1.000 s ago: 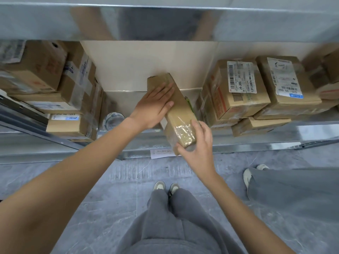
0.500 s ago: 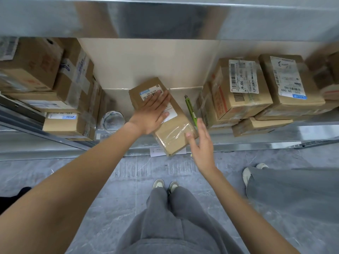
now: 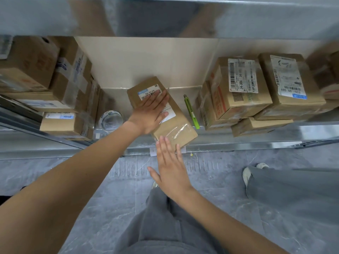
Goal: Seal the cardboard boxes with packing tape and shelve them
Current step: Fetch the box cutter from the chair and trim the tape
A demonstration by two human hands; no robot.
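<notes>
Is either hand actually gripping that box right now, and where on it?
Neither grips it. The left hand lies flat on the labelled top of the box, fingers straight. The right hand is open at its near end; contact cannot be told.

Soft, even indoor light, fairly bright, with no hard shadows. The upper shelf (image 3: 165,15) is a blurred, mirror-like band. Tape on the box (image 3: 176,132) catches a pale glare. Wide-angle distortion bows the shelf edges and stretches the corners. The stacked boxes (image 3: 244,88) at the sides are smeared, their labels barely legible.
</notes>
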